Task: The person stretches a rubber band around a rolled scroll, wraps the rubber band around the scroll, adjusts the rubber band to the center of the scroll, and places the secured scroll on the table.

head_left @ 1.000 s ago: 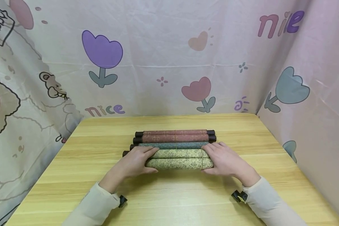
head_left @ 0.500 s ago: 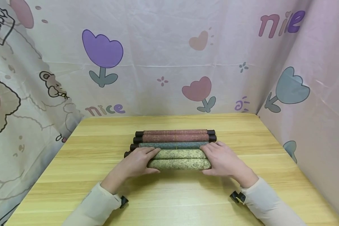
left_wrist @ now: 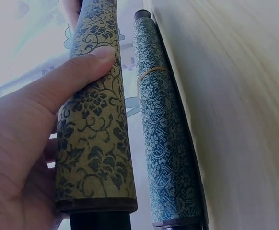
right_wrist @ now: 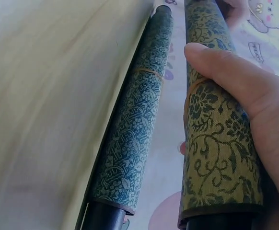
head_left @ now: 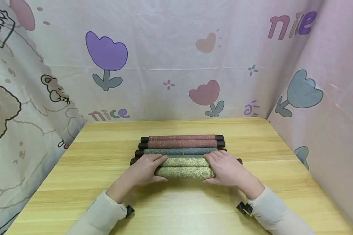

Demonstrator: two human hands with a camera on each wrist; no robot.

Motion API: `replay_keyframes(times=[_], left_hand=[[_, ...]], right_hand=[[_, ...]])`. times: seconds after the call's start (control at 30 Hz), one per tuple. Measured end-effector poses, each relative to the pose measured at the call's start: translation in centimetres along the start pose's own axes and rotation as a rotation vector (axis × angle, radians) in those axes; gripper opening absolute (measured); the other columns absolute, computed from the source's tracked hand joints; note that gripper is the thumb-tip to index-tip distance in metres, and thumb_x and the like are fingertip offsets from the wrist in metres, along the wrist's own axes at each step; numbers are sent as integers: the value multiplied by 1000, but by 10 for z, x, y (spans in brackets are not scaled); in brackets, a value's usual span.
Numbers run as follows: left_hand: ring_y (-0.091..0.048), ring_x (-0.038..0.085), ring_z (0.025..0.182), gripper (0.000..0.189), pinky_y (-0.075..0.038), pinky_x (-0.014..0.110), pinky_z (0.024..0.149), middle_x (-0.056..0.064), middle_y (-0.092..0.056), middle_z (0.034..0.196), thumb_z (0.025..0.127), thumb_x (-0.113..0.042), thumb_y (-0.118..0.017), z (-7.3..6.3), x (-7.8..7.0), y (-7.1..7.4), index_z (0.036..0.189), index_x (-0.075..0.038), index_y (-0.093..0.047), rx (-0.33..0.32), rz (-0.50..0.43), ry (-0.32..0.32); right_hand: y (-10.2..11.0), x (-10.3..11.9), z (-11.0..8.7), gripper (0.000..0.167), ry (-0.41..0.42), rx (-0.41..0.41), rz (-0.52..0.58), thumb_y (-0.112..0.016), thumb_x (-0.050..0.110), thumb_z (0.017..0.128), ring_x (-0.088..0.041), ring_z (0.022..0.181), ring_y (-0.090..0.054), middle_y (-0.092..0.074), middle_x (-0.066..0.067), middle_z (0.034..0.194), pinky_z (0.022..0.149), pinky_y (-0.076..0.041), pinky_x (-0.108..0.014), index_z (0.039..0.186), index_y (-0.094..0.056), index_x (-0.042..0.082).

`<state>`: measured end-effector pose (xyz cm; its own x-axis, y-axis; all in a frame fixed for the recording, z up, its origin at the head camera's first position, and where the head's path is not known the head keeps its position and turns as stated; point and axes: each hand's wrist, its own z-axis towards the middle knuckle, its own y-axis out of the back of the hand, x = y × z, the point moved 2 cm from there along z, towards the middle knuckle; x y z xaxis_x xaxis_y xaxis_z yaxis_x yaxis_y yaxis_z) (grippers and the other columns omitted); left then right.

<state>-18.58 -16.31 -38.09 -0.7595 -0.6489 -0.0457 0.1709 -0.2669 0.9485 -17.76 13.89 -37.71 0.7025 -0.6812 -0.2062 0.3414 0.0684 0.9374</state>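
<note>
Two yellow-green floral hanging scrolls, a rear scroll [head_left: 185, 162] and a front scroll [head_left: 183, 172], lie side by side, rolled up, across the front of a row. My left hand [head_left: 145, 167] grips them near their left end, thumb on the near side and fingers over the top. My right hand [head_left: 225, 168] holds them the same way toward the right. In the right wrist view an elastic band circles the yellow scroll [right_wrist: 218, 143] just by the thumb. Directly behind the pair lies a blue-green patterned scroll [head_left: 180, 151], also banded. My palms hide parts of the yellow scrolls' ends.
Two red scrolls with gold motifs, a nearer one [head_left: 182, 144] and a farther one [head_left: 164, 137], lie behind the blue-green scroll, dark knobs at their ends. Everything is on a wood-grain table [head_left: 106, 140]. A printed curtain [head_left: 159, 49] hangs along the back and sides.
My right hand has slid left along the yellow scrolls, covering the band and baring a dark end knob. My left hand has shifted slightly right. The yellow pair sits slightly nearer me.
</note>
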Motion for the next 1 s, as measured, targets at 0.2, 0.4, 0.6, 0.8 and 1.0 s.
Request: replay_keyframes(times=[0.2, 0.4, 0.6, 0.8, 1.0], left_hand=[[-64, 33, 107, 81, -51, 45, 93, 17, -65, 121, 74, -52, -80, 1, 3, 0, 133, -1, -59, -23, -19, 5], [-64, 35, 107, 81, -50, 48, 93, 19, -64, 122, 74, -51, -81, 0, 5, 1, 134, 0, -58, -22, -23, 26], [-63, 36, 109, 80, -49, 49, 95, 19, -63, 124, 77, -51, -79, -1, 4, 1, 135, 0, -57, 1, -19, 39], [-62, 36, 109, 81, -49, 49, 95, 19, -63, 124, 75, -51, -80, -1, 4, 2, 135, -1, -58, 1, -26, 41], [-62, 36, 109, 81, -49, 49, 95, 19, -64, 123, 74, -50, -81, -1, 3, 2, 134, 0, -58, 1, -32, 44]], right_hand=[[2, -4, -2, 98, -53, 55, 52, -67, 71, 75, -35, 115, -58, -62, -17, 124, 102, -42, -53, 134, -51, -5], [3, -14, -8, 99, -102, 78, 72, -71, 70, 72, -36, 118, -55, -59, -17, 129, 103, -39, -56, 137, -50, -3], [4, -16, -8, 89, -63, 59, 40, -72, 65, 74, -32, 113, -58, -61, -12, 121, 99, -43, -52, 130, -54, 0], [0, -14, -6, 86, -5, 13, 20, -73, 62, 73, -31, 109, -60, -63, -13, 116, 99, -44, -49, 127, -56, -3], [-3, -13, -5, 84, 10, -31, 20, -74, 61, 72, -30, 105, -61, -64, -12, 111, 97, -45, -47, 124, -56, -3]])
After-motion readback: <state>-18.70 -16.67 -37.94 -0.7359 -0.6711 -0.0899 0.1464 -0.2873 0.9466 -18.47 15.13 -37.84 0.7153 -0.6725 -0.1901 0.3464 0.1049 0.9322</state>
